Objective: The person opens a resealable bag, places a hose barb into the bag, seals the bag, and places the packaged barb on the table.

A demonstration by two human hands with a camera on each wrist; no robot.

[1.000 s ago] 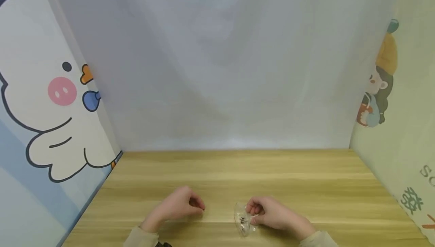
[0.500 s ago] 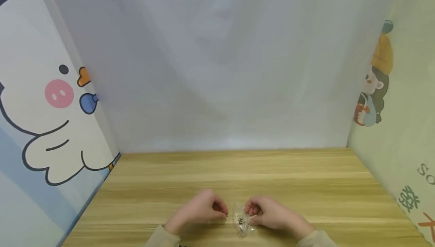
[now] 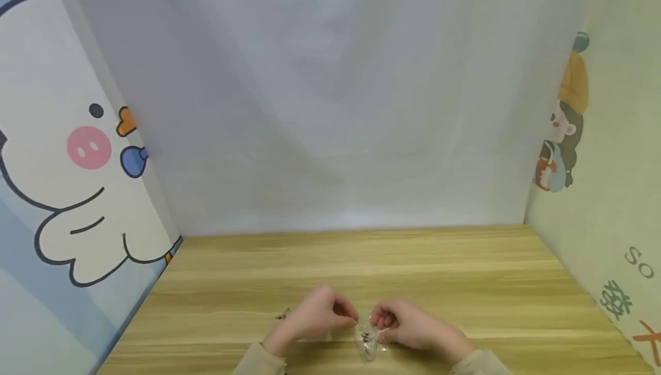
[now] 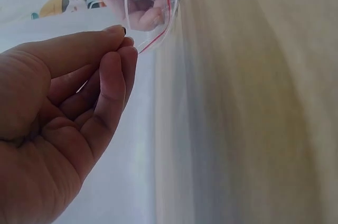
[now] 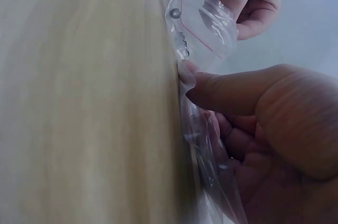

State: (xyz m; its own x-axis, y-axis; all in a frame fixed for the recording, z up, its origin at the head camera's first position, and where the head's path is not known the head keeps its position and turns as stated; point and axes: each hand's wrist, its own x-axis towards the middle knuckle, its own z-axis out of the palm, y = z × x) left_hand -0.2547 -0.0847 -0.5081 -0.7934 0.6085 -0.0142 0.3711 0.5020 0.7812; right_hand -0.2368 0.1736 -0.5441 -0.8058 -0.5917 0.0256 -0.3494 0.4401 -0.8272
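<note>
My right hand (image 3: 410, 323) pinches a small clear zip bag (image 5: 203, 28) with a red line along its mouth. Several small dark metal screws (image 5: 183, 44) lie inside it. The bag's mouth (image 4: 168, 2) gapes toward my left hand (image 3: 325, 313). Thumb and fingers of that hand pinch a tiny dark piece that looks like a screw (image 4: 124, 31), mostly hidden by the fingertips, right at the bag's mouth. On the table, just left of the left wrist, sits a little pile of similar screws (image 3: 283, 314).
The wood-grain table (image 3: 439, 266) runs back to a pale grey curtain (image 3: 330, 105). A panel with a white cartoon bird (image 3: 62, 151) stands on the left, a pale green panel (image 3: 609, 191) on the right.
My left hand has moved right, up to the bag's mouth, uncovering the screw pile on the table. The right hand keeps hold of the bag in about the same place.
</note>
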